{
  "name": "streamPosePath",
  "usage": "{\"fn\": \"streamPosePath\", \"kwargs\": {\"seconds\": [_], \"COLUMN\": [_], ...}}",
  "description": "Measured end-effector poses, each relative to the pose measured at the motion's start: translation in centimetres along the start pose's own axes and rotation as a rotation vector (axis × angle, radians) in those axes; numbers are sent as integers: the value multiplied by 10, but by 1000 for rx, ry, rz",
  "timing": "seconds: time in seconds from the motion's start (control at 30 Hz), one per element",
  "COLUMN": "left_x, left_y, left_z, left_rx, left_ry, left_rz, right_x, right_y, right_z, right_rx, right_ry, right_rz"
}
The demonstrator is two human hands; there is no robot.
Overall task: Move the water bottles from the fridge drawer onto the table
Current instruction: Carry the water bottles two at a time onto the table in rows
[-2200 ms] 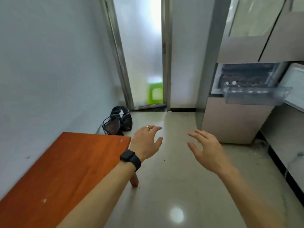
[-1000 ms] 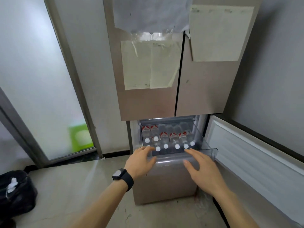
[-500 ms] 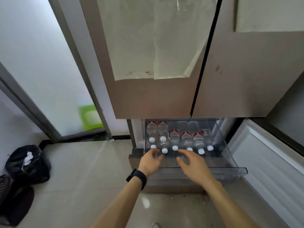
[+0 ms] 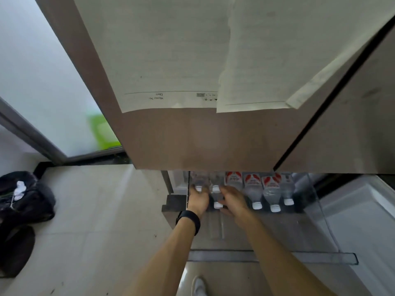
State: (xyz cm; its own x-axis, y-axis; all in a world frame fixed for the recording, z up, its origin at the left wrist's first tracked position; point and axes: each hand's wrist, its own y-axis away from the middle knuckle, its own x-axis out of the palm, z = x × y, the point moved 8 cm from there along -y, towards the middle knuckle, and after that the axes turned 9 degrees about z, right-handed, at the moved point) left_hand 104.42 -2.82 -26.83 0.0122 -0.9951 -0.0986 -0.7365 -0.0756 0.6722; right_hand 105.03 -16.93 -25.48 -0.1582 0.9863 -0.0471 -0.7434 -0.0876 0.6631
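Several clear water bottles [image 4: 253, 190] with white caps and red labels lie side by side in the pulled-out transparent fridge drawer [image 4: 277, 257], caps towards me. My left hand [image 4: 198, 200] lies over the leftmost bottle [image 4: 199, 182], just below its cap. My right hand [image 4: 234, 202] covers a bottle beside it, thumb next to a white cap [image 4: 217, 205]. Motion blur hides whether the fingers of either hand are closed round a bottle. The table is out of view.
The upper fridge doors [image 4: 192, 142], with paper sheets [image 4: 171, 60] taped on, hang over the drawer's rear. An open white lower door [image 4: 363, 221] stands to the right. Black bags [image 4: 25, 197] sit on the tiled floor at left, by a frosted glass door [image 4: 42, 82].
I have turned from the table to the fridge and leaned in close. Both hands have gone from above the drawer's front down onto the left-hand bottles.
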Motion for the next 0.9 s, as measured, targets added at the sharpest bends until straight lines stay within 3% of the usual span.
{"fn": "streamPosePath", "kwargs": {"seconds": [0.17, 0.33, 0.5, 0.63, 0.7, 0.9], "left_x": [5, 24, 29, 20, 6, -26], "left_y": [-12, 2, 30, 51, 65, 110], "left_z": [3, 2, 13, 13, 6, -25], "left_rx": [-8, -40, -70, 1, 47, 234], "left_ry": [186, 374, 297, 229, 128, -524], "left_rz": [-5, 73, -18, -98, -174, -362], "right_x": [9, -9, -41, -75, -96, -149], "right_y": [-23, -16, 10, 35, 49, 91], "right_z": [-2, -5, -20, -30, -26, 0], "right_rx": [57, 59, 64, -58, -134, -299], "right_ry": [-221, -253, -158, -53, 15, 619], "right_rz": [58, 116, 86, -7, -78, -260]}}
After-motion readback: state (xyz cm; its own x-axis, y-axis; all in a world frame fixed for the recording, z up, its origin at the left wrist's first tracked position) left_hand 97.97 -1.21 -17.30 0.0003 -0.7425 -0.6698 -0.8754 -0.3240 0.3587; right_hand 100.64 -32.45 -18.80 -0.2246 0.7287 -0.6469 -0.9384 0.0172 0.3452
